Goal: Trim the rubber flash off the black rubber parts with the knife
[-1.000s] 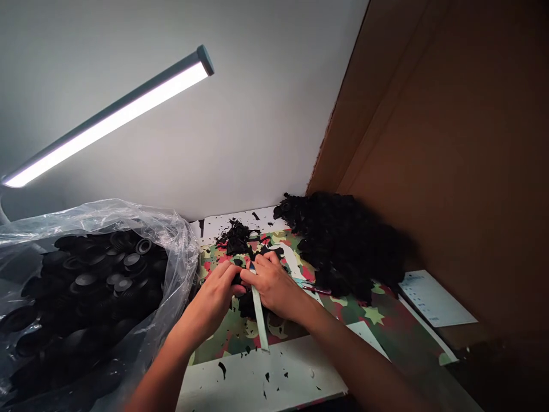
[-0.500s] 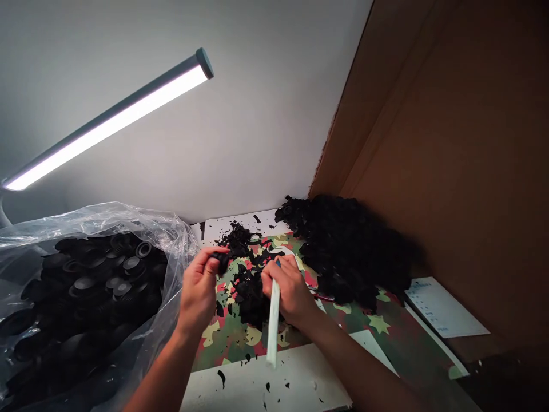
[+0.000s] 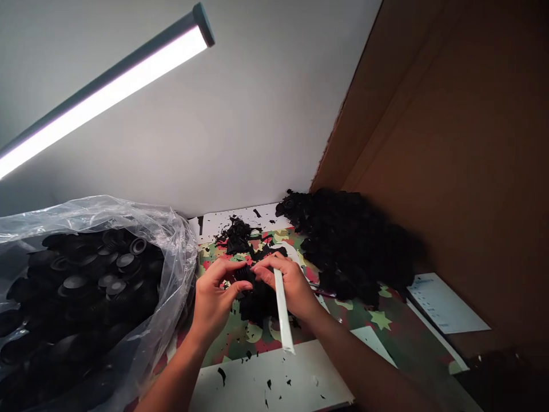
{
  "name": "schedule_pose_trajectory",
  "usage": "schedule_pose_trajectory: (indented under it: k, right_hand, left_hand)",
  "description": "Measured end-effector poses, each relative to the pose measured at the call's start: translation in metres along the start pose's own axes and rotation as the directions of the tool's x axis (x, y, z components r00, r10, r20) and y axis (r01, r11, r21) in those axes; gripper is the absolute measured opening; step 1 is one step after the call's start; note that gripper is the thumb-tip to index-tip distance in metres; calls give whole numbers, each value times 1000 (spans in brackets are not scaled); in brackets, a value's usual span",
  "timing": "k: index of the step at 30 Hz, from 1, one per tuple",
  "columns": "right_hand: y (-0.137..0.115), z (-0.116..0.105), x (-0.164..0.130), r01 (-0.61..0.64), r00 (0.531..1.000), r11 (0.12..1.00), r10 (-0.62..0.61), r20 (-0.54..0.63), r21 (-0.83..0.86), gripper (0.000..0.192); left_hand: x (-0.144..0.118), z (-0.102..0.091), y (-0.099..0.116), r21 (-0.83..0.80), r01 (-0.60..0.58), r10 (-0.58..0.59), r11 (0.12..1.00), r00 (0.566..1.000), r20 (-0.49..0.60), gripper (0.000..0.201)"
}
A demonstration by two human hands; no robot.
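My left hand [image 3: 217, 292] pinches a black ribbed rubber part [image 3: 242, 273] between thumb and fingers. Close against its right side, my right hand [image 3: 289, 283] grips a long tool with a white-wrapped handle [image 3: 283, 315]; the handle sticks out toward me, and its working end is hidden by the fingers. Under both hands lies a heap of black rubber scraps [image 3: 257, 309] on a camouflage-patterned mat [image 3: 244, 346]. To the left, a clear plastic bag [image 3: 178, 240] holds many round black rubber parts [image 3: 77, 283].
A big pile of black pieces [image 3: 355, 246] leans against the cardboard wall [image 3: 463, 143] at right. A smaller scrap heap [image 3: 238, 234] sits behind my hands. A white printed card [image 3: 448, 303] lies at far right. A tube lamp [image 3: 128, 74] hangs at upper left.
My hands have come together, the right now meeting the rubber part in my left. The white handle has swung its near end to the right. The view has tilted slightly down.
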State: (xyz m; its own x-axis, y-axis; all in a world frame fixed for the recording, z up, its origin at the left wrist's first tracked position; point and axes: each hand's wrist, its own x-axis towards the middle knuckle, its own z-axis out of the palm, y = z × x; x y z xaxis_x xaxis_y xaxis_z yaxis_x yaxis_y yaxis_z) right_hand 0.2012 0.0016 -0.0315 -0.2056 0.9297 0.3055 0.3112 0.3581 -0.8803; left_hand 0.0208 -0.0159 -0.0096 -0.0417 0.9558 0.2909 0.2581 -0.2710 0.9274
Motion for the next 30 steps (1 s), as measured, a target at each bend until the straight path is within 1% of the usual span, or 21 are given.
schedule_pose_trajectory:
  k: [2,3,8,10,14,19,21,22,24,26,27,28,29,30]
  right_hand:
    - [-6,1,-1,-22,999,996,20,28,83,25]
    - [-8,1,-2,-32,999,994,29,31,107,25]
    - [-17,1,-6,-51,999,977,50,8,209,29]
    - [-19,1,-7,-38,999,971,39,1,236,30]
    - [-20,0,-8,-15,1000,969,21,-23,247,32]
    - [-23,-3,-9,-24,999,978,28,-17,207,33]
    - [-21,-2,-10,-12,1000,980,14,-11,199,35]
    - [-19,-1,-11,-6,1000,981,7,-9,192,37]
    - [-12,1,-11,5,999,985,4,-52,175,47]
    - [-3,-1,-10,11,988,992,9,-156,126,59]
    - [1,-2,-8,11,979,997,5,-204,80,61]
    - [5,-5,-6,15,972,1000,-10,-235,19,61]
    - [8,-7,-3,26,970,999,-37,-242,-48,58]
    - [11,-10,-1,44,972,993,-68,-225,-111,52]
  left_hand:
    - [-2,1,-1,29,-17,17,999,1000,2,24]
    - [-2,2,0,15,-11,11,1000,1000,-1,24]
    - [-5,2,7,-204,90,-94,975,996,-9,24]
    - [-6,1,8,-258,110,-117,960,993,-13,24]
    - [-7,-1,8,-303,148,-156,942,988,-2,26]
    - [-7,-1,8,-321,166,-174,932,985,5,29]
    - [-7,0,7,-356,215,-216,909,976,38,32]
    - [-7,0,6,-393,254,-250,883,966,63,34]
    - [-6,0,4,-500,338,-328,797,938,111,38]
    - [-5,-1,5,-601,399,-391,692,908,153,41]
    - [-5,-2,6,-638,421,-410,645,895,176,42]
    - [-5,-3,7,-663,443,-421,604,883,207,43]
    - [-5,-4,9,-679,464,-425,569,873,240,43]
    - [-6,-5,10,-691,482,-426,538,863,270,43]
